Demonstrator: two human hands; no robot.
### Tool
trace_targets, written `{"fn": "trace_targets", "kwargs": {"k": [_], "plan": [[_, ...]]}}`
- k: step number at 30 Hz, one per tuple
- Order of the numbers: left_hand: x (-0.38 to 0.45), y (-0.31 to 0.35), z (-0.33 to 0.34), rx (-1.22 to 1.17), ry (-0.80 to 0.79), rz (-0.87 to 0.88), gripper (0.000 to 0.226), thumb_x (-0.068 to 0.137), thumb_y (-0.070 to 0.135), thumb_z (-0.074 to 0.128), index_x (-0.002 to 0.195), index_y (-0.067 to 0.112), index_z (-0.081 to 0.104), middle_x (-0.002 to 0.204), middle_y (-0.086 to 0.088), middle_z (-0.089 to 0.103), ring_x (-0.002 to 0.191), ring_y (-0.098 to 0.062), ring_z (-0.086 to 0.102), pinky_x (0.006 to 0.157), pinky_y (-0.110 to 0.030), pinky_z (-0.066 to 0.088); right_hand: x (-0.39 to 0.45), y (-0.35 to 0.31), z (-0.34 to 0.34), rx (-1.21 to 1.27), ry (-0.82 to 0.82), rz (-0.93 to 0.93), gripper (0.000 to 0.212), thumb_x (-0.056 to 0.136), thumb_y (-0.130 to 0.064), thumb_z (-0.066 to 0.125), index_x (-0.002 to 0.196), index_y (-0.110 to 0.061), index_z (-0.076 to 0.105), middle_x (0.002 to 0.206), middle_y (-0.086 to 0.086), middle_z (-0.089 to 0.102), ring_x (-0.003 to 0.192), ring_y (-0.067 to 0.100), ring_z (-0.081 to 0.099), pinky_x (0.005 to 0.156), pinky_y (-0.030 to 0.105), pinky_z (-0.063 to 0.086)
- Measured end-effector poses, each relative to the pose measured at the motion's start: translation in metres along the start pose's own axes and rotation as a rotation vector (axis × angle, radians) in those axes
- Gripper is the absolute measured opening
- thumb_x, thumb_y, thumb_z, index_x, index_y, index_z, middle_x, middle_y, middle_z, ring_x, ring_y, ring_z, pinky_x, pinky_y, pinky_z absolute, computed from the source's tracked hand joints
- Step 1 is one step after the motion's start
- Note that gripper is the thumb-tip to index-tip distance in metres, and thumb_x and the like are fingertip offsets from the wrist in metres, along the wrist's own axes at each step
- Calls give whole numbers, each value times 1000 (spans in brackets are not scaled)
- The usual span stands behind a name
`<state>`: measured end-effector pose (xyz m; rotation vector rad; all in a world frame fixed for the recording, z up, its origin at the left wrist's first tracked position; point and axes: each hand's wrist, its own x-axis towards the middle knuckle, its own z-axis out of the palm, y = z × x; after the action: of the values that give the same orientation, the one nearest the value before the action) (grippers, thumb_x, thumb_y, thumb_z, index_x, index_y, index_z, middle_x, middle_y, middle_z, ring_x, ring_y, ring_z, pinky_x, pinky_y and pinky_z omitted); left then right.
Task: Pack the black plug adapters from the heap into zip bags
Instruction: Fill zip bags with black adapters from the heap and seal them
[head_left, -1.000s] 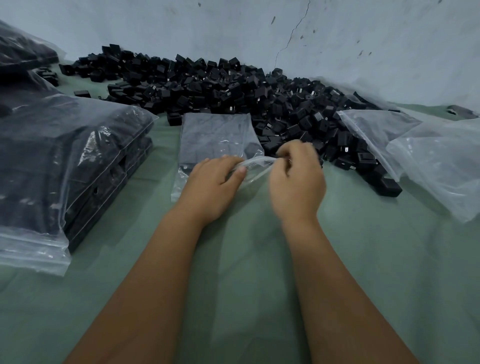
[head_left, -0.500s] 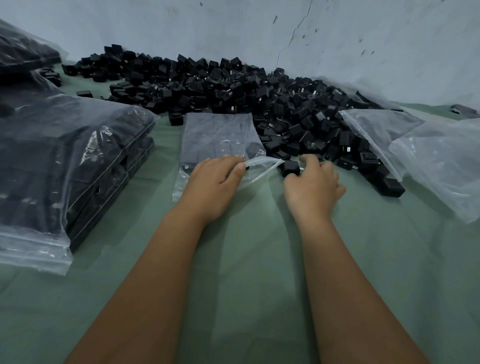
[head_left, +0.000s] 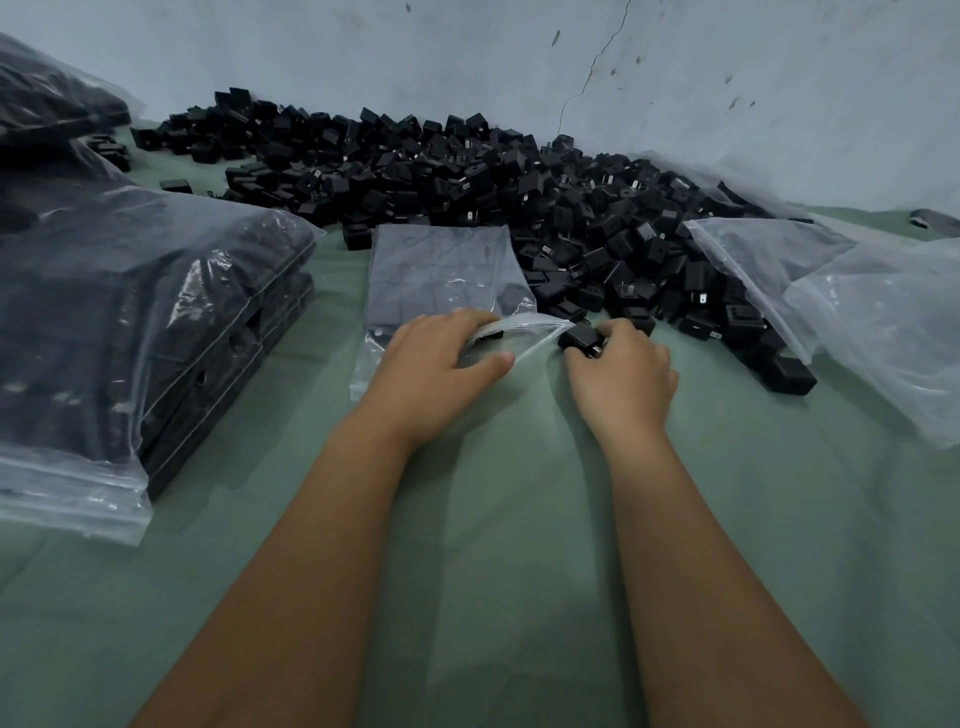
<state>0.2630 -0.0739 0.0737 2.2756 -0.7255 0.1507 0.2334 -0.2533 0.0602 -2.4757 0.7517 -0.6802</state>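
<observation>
A heap of black plug adapters (head_left: 467, 171) stretches along the far wall on the green cloth. In front of it lies a clear zip bag (head_left: 441, 270) partly filled with adapters, its mouth toward me. My left hand (head_left: 436, 364) holds the bag's mouth open, thumb under the upper flap. My right hand (head_left: 623, 374) grips one black adapter (head_left: 581, 336) right at the bag's opening, its metal prongs toward my palm.
Filled zip bags (head_left: 130, 332) are stacked at the left, with more behind at the far left (head_left: 47, 104). Empty clear bags (head_left: 857, 312) lie at the right, over the heap's edge. A loose adapter (head_left: 792, 376) sits beside them. The blue-grey wall (head_left: 727, 78) closes off the back.
My right hand left the bag's mouth, reached into the heap's near edge, took one adapter, and has brought it back to the opening. My left hand stayed on the bag.
</observation>
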Motion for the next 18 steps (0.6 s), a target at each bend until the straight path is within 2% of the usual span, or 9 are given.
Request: {"fn": "trace_targets", "kwargs": {"k": [3, 6, 8, 10, 12, 14, 16, 18], "plan": [[0, -1, 2, 25, 32, 14, 40, 91, 35, 60, 130, 25, 58, 123, 5, 63, 116, -19, 52, 107, -39, 34, -1, -2, -3, 73, 42, 43, 32, 80, -34, 57, 109, -20, 56, 108, 2, 57, 109, 27, 48, 94, 38, 36], [0, -2, 2, 33, 47, 19, 40, 92, 30, 62, 131, 25, 57, 123, 5, 63, 115, -18, 51, 103, -33, 32, -2, -8, -10, 382, 170, 127, 31, 73, -31, 61, 101, -20, 56, 103, -5, 46, 107, 22, 48, 94, 41, 42], [0, -3, 3, 44, 49, 20, 41, 92, 30, 61, 133, 24, 55, 124, 4, 62, 115, -18, 50, 102, -31, 31, -6, -15, -12, 590, 204, 40, 27, 71, -29, 62, 95, -17, 55, 98, -12, 42, 104, 19, 48, 93, 39, 42], [1, -3, 3, 50, 47, 17, 41, 93, 28, 59, 133, 24, 55, 125, 3, 62, 117, -20, 50, 105, -34, 32, -15, -24, -12, 661, 211, -127, 25, 70, -29, 62, 90, -16, 53, 94, -15, 42, 99, 17, 47, 89, 31, 41], [2, -3, 3, 40, 46, 9, 36, 96, 25, 54, 132, 23, 56, 122, 0, 64, 115, -23, 51, 105, -41, 35, -25, -33, -10, 624, 161, -316, 27, 69, -33, 59, 87, -14, 52, 95, -10, 44, 96, 16, 45, 83, 25, 38], [4, -3, 3, -9, 46, 2, 31, 100, 22, 47, 128, 20, 58, 113, -5, 67, 108, -27, 55, 99, -47, 39, -34, -39, -6, 532, 86, -459, 29, 66, -38, 56, 82, -14, 52, 102, -5, 46, 97, 15, 44, 83, 26, 34], [4, -4, 3, -44, 43, -4, 32, 101, 19, 42, 128, 17, 59, 109, -6, 68, 104, -29, 58, 96, -48, 41, -37, -41, -3, 379, 50, -506, 28, 64, -42, 55, 76, -17, 51, 109, -5, 46, 103, 14, 41, 87, 25, 27], [4, -4, 3, -26, 51, -3, 33, 104, 20, 39, 130, 16, 58, 109, -6, 68, 104, -28, 57, 96, -48, 41, -36, -40, -2, 215, 59, -462, 29, 64, -46, 54, 75, -19, 50, 117, -4, 44, 110, 15, 37, 92, 26, 24]]}}
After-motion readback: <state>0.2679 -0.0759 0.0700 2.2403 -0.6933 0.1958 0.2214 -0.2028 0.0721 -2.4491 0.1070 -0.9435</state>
